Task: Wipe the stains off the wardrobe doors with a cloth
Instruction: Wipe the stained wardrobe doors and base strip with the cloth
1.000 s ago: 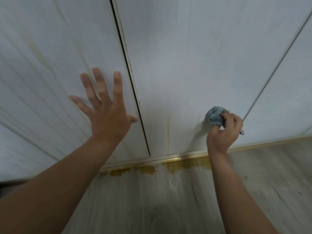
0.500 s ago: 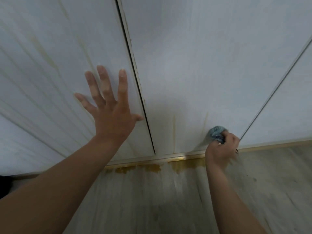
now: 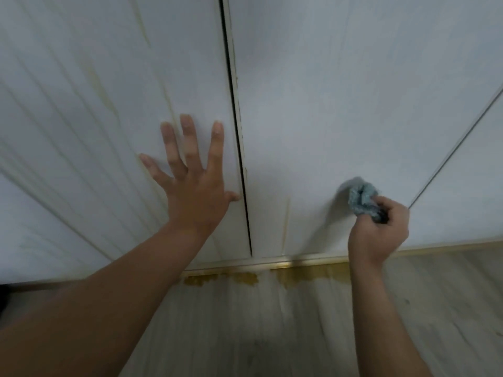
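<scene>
White wardrobe doors fill the upper view. The left door (image 3: 109,104) carries several yellowish drip streaks. The middle door (image 3: 340,91) has a thin yellow streak (image 3: 285,227) near its bottom. My left hand (image 3: 193,186) lies flat on the left door with fingers spread, its thumb by the dark gap between the doors. My right hand (image 3: 381,229) grips a bunched grey-blue cloth (image 3: 362,200) and presses it against the lower right of the middle door.
A brass-coloured rail (image 3: 272,263) runs under the doors. Yellow-brown puddles (image 3: 299,276) lie on the pale wood-grain floor (image 3: 272,336) right below it. A third door (image 3: 476,172) stands at the far right.
My right hand dipped down the door with the cloth, then came back up a little. The view has shifted, so my left hand sits further right in frame, still flat on the door.
</scene>
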### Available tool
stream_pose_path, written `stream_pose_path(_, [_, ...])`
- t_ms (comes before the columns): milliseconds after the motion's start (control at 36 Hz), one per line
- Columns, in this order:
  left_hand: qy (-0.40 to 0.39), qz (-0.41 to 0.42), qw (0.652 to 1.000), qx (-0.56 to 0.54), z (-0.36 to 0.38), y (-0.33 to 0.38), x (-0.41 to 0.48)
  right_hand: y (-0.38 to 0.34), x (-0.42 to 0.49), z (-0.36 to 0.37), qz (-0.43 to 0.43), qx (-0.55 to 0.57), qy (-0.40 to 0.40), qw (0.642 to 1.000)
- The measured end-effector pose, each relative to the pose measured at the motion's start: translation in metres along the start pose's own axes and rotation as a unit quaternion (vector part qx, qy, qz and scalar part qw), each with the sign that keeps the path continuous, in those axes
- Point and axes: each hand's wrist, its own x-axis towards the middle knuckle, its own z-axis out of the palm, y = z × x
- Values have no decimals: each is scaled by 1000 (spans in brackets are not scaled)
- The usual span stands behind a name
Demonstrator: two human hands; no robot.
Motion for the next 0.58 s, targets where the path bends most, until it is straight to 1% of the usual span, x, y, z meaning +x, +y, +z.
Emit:
stream_pose_path(56, [1, -1, 1000, 0, -1, 0, 0, -38, 21, 2, -94, 22, -30, 995])
stream_pose_path(111, [2, 0, 1000, -1, -1, 0, 0, -64, 37, 7, -170, 38, -38, 984])
stream_pose_path(167, [7, 3, 1000, 3, -3, 0, -1, -75, 47, 15, -225, 38, -37, 973])
stream_pose_path(222, [9, 3, 1000, 7, -4, 0, -1, -73, 50, 24, -264, 15, -40, 964])
stream_pose_path(306, [7, 1, 1000, 5, -3, 0, 0, -51, 36, 33, -278, -37, -30, 959])
stream_pose_path(389, [10, 2, 1000, 8, -2, 0, 0, -11, 11, 35, -290, -81, -32, 953])
stream_pose_path(528, [8, -2, 1000, -1, -1, 1, 1, 46, -34, 21, -254, -102, -107, 956])
stream_pose_path(583, [10, 0, 1000, 2, 0, 0, 0, 52, -37, 19, -264, -117, -111, 951])
